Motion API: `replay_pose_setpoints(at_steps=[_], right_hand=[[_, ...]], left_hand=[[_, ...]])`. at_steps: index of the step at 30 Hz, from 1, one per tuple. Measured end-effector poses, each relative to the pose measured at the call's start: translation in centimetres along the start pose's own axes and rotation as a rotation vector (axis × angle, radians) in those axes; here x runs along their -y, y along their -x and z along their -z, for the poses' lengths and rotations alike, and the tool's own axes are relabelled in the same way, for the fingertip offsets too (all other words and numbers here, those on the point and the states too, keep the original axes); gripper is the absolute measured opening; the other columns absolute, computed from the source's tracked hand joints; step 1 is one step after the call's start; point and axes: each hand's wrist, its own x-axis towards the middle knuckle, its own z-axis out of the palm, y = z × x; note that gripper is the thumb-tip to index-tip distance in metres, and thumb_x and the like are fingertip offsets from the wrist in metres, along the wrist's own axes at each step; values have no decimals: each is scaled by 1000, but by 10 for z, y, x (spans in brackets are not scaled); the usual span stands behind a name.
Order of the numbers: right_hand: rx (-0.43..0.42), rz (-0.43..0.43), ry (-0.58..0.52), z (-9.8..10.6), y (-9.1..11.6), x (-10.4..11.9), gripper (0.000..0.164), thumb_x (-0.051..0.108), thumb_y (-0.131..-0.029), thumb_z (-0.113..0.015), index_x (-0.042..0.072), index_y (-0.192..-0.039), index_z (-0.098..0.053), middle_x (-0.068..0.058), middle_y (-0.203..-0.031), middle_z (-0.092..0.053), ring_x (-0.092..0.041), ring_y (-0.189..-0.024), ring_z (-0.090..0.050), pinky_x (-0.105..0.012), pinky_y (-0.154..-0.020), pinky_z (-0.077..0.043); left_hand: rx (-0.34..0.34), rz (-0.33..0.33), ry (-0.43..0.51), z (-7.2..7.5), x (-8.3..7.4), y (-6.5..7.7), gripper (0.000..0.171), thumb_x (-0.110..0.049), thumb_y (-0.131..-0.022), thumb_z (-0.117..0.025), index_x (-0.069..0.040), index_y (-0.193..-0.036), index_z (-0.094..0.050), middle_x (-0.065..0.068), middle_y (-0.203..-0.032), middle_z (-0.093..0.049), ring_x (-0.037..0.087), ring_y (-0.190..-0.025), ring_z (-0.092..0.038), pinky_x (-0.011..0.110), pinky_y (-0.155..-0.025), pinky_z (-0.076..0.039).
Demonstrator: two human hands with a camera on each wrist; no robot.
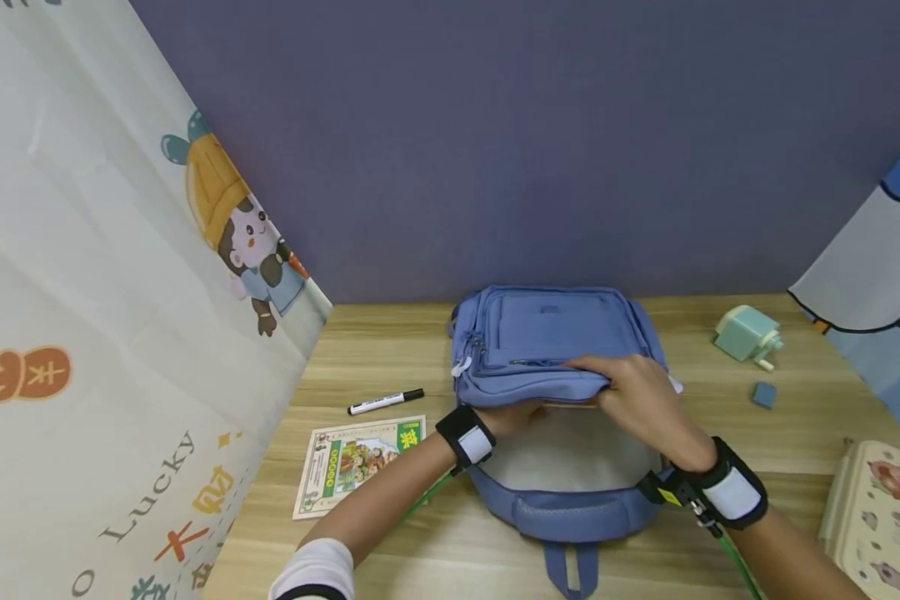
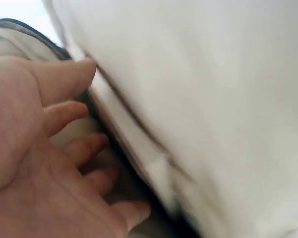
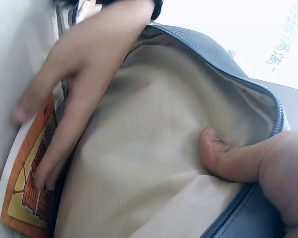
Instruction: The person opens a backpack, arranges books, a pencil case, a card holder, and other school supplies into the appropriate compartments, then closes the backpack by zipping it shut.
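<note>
A blue backpack [image 1: 562,333] lies on the table with its main compartment unzipped, the pale lining [image 1: 570,454] showing. My right hand [image 1: 633,396] grips the edge of the raised front panel, its thumb [image 3: 223,158] pressed on the lining inside. My left hand [image 1: 513,417] reaches under that panel, mostly hidden in the head view. Inside, an orange and yellow book [image 3: 27,198] stands by the lining. The left hand's fingers [image 3: 57,158] lie loosely extended at the book's face, thumb near its edge. In the left wrist view that hand [image 2: 55,139] is spread with bent fingers.
Left of the backpack lie a black-and-white marker [image 1: 385,402] and an illustrated booklet [image 1: 360,462]. On the right stand a mint pencil sharpener [image 1: 747,333], a small blue block [image 1: 764,395] and a cream pencil case [image 1: 881,521]. A dark wall panel [image 1: 540,150] rises behind the table.
</note>
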Motion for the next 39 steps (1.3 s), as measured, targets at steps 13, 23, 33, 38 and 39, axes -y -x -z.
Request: replay_pose_setpoints(at_steps=[13, 23, 33, 38, 39], right_hand=[[-24, -5, 2, -1, 3, -1, 58, -18, -74, -65, 15, -118, -82, 9, -56, -55, -1, -53, -28, -23, -50, -25], [36, -27, -25, -6, 7, -1, 58, -18, -75, -64, 13, -120, -82, 8, -65, -59, -2, -54, -33, -22, -52, -27], [34, -27, -16, -8, 7, -1, 61, -19, -74, -60, 17, -117, -82, 9, -65, -60, -2, -55, -32, -22, -53, -26], [37, -44, -21, -9, 7, -1, 64, -20, -74, -56, 17, -119, -82, 13, -60, -42, -1, -54, -26, -22, -52, -23], [37, -46, -20, -10, 8, -1, 64, -20, -74, -56, 17, -120, -82, 13, -59, -39, -1, -54, -25, -21, -52, -22]], left_hand=[[74, -213, 366, 109, -50, 77, 38, -16, -113, -54, -7, -148, -61, 7, -149, -65, 16, -142, -58, 19, -120, -39], [-258, 397, 317, 121, 35, 211, 47, -25, -106, -68, -13, -151, -58, 9, -145, -64, 30, -137, -60, 52, -109, -54], [-31, 822, 389, 64, 69, 284, 120, -52, -82, -90, -8, -170, -21, 31, -170, -29, 58, -155, -29, 74, -117, -36], [-20, 819, 319, 59, 69, 287, 127, -53, -73, -95, -6, -169, -25, 33, -163, -39, 57, -148, -40, 70, -113, -42], [-20, 827, 297, 60, 69, 287, 126, -53, -73, -96, -8, -169, -27, 31, -161, -41, 55, -146, -43, 69, -113, -44]])
